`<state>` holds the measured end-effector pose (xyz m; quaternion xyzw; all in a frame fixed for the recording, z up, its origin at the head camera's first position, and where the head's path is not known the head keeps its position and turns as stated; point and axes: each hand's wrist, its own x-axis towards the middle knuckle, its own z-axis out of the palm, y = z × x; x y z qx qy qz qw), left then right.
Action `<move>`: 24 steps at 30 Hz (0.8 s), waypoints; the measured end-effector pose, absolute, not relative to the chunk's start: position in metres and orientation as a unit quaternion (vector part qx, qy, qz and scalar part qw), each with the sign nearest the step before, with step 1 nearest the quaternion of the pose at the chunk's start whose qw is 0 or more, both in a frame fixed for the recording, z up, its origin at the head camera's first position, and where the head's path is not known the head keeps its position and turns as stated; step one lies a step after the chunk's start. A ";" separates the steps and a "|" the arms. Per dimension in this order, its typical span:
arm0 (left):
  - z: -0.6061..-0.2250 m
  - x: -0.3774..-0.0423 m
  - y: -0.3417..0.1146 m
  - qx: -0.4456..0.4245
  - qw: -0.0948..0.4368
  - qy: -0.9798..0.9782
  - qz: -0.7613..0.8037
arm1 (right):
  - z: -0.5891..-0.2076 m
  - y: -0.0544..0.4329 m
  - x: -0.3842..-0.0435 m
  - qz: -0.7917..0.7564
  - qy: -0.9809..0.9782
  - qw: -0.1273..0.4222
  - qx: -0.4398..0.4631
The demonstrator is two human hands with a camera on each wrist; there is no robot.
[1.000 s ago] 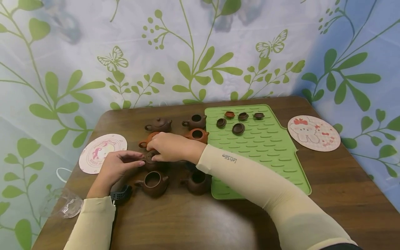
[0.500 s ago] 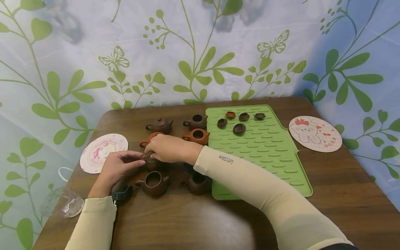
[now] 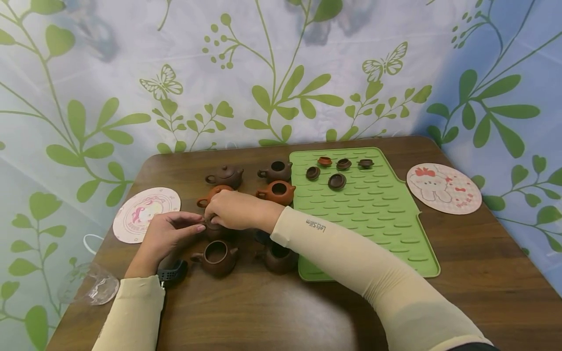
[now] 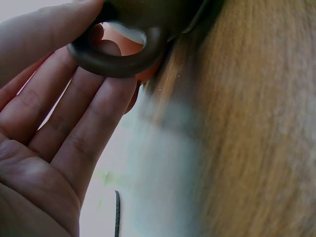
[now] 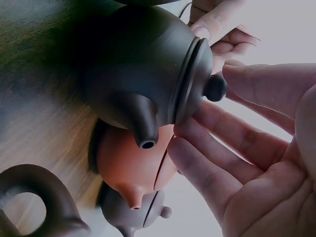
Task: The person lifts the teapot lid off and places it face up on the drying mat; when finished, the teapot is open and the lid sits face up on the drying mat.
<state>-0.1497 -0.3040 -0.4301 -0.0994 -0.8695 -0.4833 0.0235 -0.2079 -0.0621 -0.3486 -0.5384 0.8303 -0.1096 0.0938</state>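
Note:
My left hand (image 3: 169, 234) pinches the loop handle (image 4: 116, 64) of a dark brown teapot (image 5: 140, 59), its thumb above and the fingertips behind. My right hand (image 3: 239, 209) reaches across from the right over that teapot. In the right wrist view its thumb is at the round knob (image 5: 215, 88), and its other fingertips meet the rim of the lid (image 5: 195, 81), which sits on the teapot. In the head view both hands partly cover this teapot. Just behind it stands an orange teapot (image 5: 136, 153) with its lid on.
A lidded brown teapot (image 3: 226, 176) stands at the back. Several lidless teapots, one orange (image 3: 276, 193), stand nearby. Several loose lids (image 3: 337, 181) lie on the green mat (image 3: 360, 219). Round coasters flank them left (image 3: 145, 214) and right (image 3: 444, 189); a clear glass (image 3: 103, 287) lies front left.
My right hand's thumb and fingers have drawn in over the lid of the dark teapot. The left hand has stayed at the handle. The head view has shifted slightly.

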 end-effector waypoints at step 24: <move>-0.428 -0.146 -0.300 -0.100 0.035 -0.877 -0.469 | -0.350 -0.061 -0.211 -0.093 0.840 0.089 -0.527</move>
